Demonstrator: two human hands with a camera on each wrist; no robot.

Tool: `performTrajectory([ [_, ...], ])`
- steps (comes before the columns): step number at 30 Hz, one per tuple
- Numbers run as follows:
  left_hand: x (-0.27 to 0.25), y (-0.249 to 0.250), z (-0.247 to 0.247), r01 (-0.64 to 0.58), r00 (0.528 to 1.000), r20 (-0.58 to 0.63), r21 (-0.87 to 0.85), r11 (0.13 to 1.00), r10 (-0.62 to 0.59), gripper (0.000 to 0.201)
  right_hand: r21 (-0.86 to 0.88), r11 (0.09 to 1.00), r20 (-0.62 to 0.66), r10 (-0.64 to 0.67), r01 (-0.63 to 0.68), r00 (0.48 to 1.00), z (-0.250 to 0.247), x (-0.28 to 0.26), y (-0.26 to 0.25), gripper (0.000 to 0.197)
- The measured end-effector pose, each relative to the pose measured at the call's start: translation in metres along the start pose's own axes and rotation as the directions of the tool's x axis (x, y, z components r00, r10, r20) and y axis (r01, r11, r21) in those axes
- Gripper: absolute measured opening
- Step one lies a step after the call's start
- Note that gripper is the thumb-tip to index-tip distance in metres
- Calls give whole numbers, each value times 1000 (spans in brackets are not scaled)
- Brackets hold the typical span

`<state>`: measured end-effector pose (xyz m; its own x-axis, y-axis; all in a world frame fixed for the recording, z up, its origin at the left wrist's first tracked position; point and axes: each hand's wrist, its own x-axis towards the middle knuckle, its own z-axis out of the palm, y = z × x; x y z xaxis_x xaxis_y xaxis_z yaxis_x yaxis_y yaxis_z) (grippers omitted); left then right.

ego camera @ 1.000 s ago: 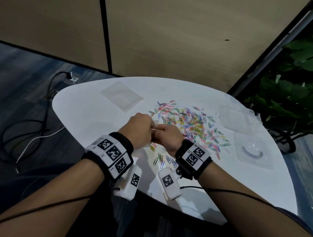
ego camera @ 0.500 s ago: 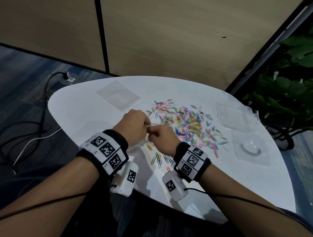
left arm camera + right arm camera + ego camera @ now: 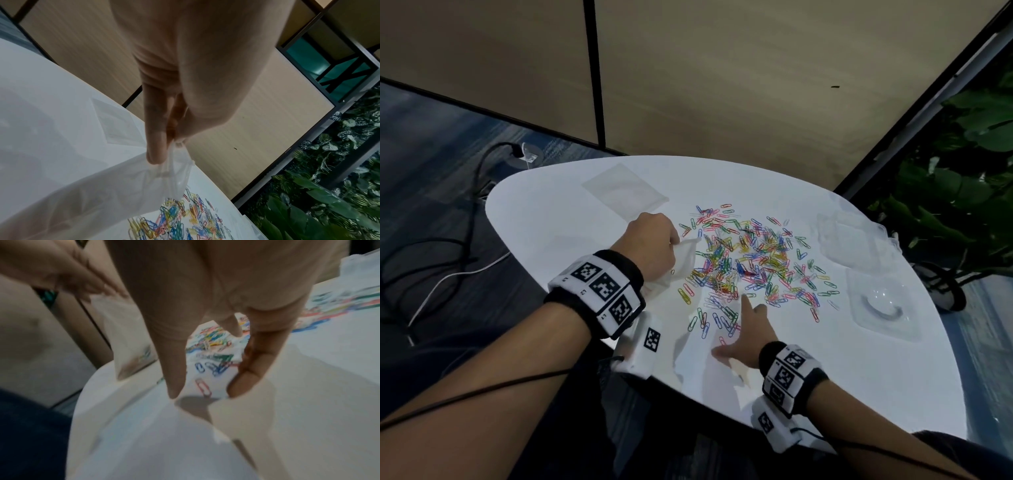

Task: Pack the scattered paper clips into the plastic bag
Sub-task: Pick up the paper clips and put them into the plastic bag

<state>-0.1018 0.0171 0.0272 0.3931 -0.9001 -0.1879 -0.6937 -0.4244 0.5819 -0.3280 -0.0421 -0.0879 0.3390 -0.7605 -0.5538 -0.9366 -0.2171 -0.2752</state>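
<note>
So the left hand is pinching the top edge of a small clear plastic bag, thumb and fingers closed on the film, and the bag hangs down from that pinch with its bottom near the white surface, just left of the clip pile. In the left wrist view you can see the bag's mouth bunched up right under the fingertips. Can't really tell if there's anything inside it yet; the right wrist view shows something faint and streaky low in the bag but it's too blurry to call. The right hand is spread out, not holding anything, fingers reaching down onto the surface at the near edge of the paper clips, with the thumb out to the left. From the right wrist camera the thumb and a finger sit either side of a red paper clip lying flat on the surface, with a few blue ones just past it, and neither fingertip is actually on it as far as I can see. The clips themselves are a big multicoloured scatter across the middle of the surface, thinner toward the near side. Further back left there's another flat clear bag lying on the surface, and over on the right a couple of clear plastic trays. Green plant off the right edge.
</note>
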Motion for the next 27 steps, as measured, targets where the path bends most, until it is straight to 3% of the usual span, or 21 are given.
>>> performTrajectory([
  [6,-2,-2,-3,10,1000,7,4,1000,-10,34,85,992,-166,-77,92,983,0,26,-20,94],
  [10,0,-2,-5,2,1000,19,16,1000,-3,34,-111,984,-218,-158,137,963,-6,40,-28,78],
  [12,1,0,-4,-4,1000,29,20,1000,3,34,-262,948,-216,-239,179,947,-2,48,-30,64],
  [15,1,2,-2,-3,999,46,36,999,2,34,-335,899,-267,-378,283,886,1,58,-29,35],
  [18,3,3,-2,2,999,51,53,999,-5,32,-406,866,-232,-406,291,884,-10,61,-28,12],
  [20,4,4,-2,7,999,47,54,999,-10,32,-288,919,-255,-344,269,904,-23,61,-24,12],
  [24,4,6,0,17,999,49,49,999,-19,34,169,969,-323,-118,180,939,-54,58,-14,12],
  [25,4,6,0,18,998,53,49,999,-20,35,312,938,-303,-52,151,951,-62,57,-12,12],
  [27,4,7,1,20,998,57,52,998,-22,37,610,783,-226,25,121,974,-76,53,-13,12],
])
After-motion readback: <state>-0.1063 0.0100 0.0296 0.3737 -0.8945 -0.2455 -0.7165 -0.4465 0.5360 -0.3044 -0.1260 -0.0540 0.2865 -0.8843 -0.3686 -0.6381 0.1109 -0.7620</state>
